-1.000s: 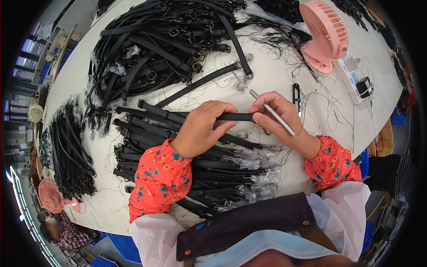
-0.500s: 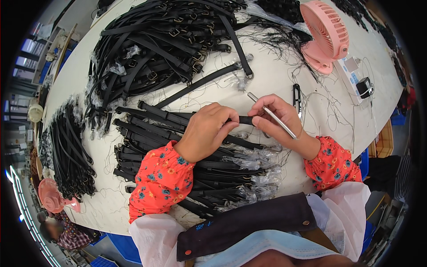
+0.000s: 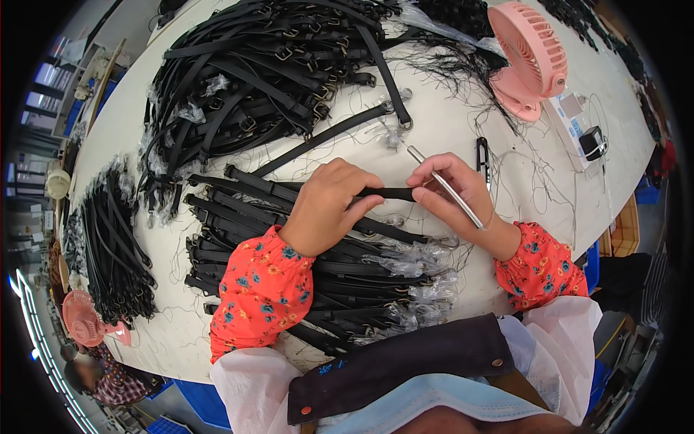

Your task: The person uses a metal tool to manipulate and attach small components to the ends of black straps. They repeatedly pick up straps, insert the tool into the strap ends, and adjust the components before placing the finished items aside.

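A narrow black strap (image 3: 395, 194) is stretched between my two hands above the table. My left hand (image 3: 325, 206) is closed, pinching it between thumb and fingers. The thumb and fingertips of my right hand (image 3: 463, 199) grip the strap's right end. A slim silver metal rod, shaped like a pen, (image 3: 450, 190) also lies in that hand, slanting across the fingers. Beneath my hands is a row of black buckled straps (image 3: 238, 213), several with clear plastic wrap (image 3: 416, 260) at their right ends.
A large heap of black buckled straps (image 3: 253, 79) covers the far left, and another bundle (image 3: 116, 246) lies at left. A pink fan (image 3: 531, 54), a power strip (image 3: 567, 130) and black-handled snips (image 3: 482, 159) are on the right. Loose threads litter the white table (image 3: 614, 159).
My left hand has shifted slightly left along the strap, so a longer piece shows between my hands. My right hand has moved a little to the right, still holding the rod.
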